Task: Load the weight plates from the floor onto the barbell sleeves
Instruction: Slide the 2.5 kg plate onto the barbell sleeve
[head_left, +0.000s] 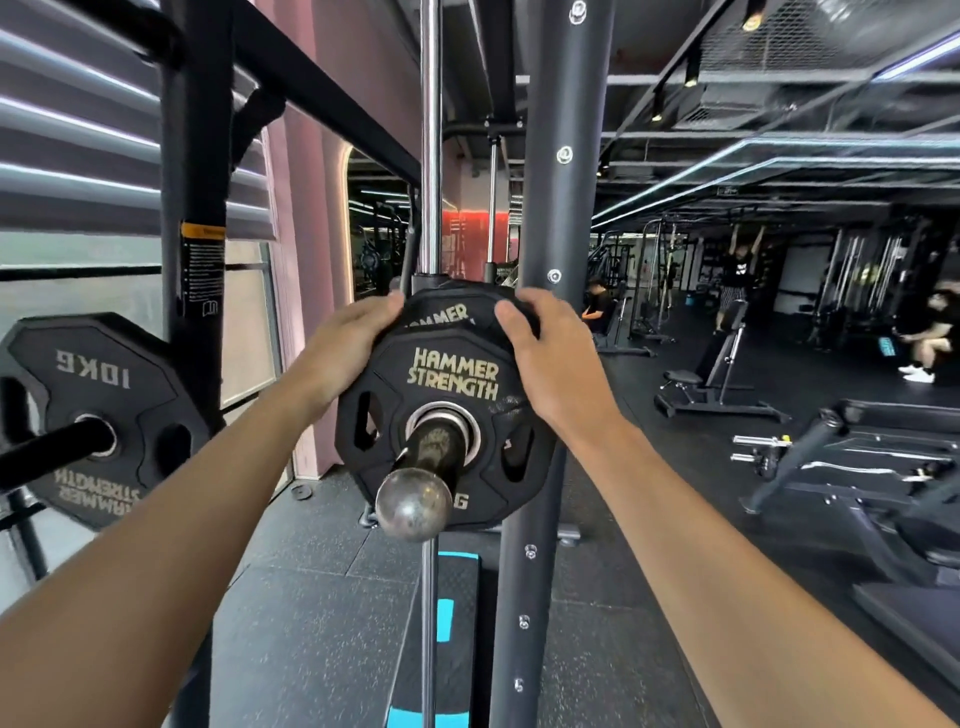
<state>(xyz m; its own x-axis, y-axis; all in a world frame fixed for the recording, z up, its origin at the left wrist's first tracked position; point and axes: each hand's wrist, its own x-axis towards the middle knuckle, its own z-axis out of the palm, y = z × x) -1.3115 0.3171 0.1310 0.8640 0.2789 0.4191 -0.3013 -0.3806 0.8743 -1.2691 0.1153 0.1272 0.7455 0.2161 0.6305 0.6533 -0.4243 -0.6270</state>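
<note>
A black Hammer Strength weight plate (447, 415) sits on the barbell sleeve (428, 462), whose rounded metal end points at me in the middle of the view. A second black plate (441, 312) shows just behind its top edge. My left hand (345, 343) grips the plates' upper left rim. My right hand (550, 358) grips the upper right rim, fingers curled over the top.
A black 10 kg plate (98, 415) hangs on a storage peg at the left. A dark rack upright (550, 260) and a chrome guide rod (430, 156) stand right behind the plates. Benches (717, 384) and people exercising fill the right background. The floor is rubber.
</note>
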